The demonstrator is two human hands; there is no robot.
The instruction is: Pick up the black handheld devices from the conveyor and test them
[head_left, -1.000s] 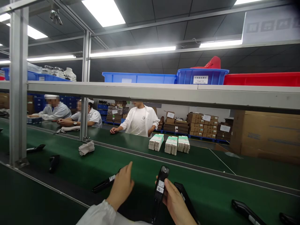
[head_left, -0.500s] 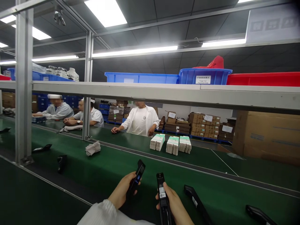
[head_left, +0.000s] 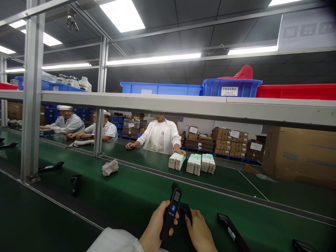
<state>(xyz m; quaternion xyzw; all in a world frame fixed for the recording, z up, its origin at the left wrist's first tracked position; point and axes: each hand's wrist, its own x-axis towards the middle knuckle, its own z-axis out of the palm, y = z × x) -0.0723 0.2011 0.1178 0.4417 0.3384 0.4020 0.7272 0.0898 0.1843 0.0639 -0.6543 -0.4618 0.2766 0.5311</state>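
My left hand point(head_left: 159, 224) is closed around a black handheld device point(head_left: 172, 209), held upright and tilted, its small grey screen and blue buttons facing me. Just to the right, my right hand point(head_left: 199, 229) grips a second black device point(head_left: 186, 211), low over the green belt. Its top end shows past my fingers; the rest is mostly hidden by the hand, and I cannot tell whether it touches the belt. Another black device with a white label point(head_left: 232, 231) lies on the belt right of my right hand.
More black devices lie along the green belt point(head_left: 126, 196), one point(head_left: 76, 183) near a crumpled pale cloth point(head_left: 110, 167). Paper stacks point(head_left: 194, 164) stand across the divider, under a co-worker's hand point(head_left: 179, 149). A metal post point(head_left: 33, 105) and shelf point(head_left: 183, 105) frame the view.
My left hand has moved right and turned its device's screen toward me. My right hand has turned over and lowered its device, hiding the label. The co-worker's hand has reached the paper stacks.
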